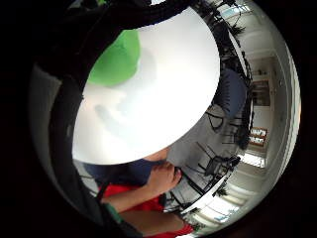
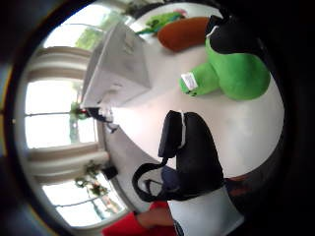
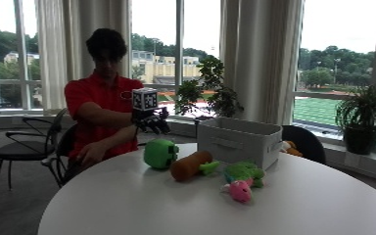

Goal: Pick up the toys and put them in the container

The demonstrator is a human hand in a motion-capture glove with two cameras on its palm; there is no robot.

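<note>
My right hand (image 3: 152, 122) hovers with fingers relaxed, apart, holding nothing, set just above the green toy (image 3: 160, 153) for a grab. Beyond it lie the carrot (image 3: 190, 165) and dino (image 3: 243, 172), then the bin (image 3: 239, 141), open-topped for dropping.

Palm views above table (image 3: 142, 205), outside view opposite

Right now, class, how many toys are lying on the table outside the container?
3: a green block-shaped plush nearest the gloved hand, an orange carrot plush beside it, and a green-and-pink plush before the container. Others may sit hidden inside.
</note>
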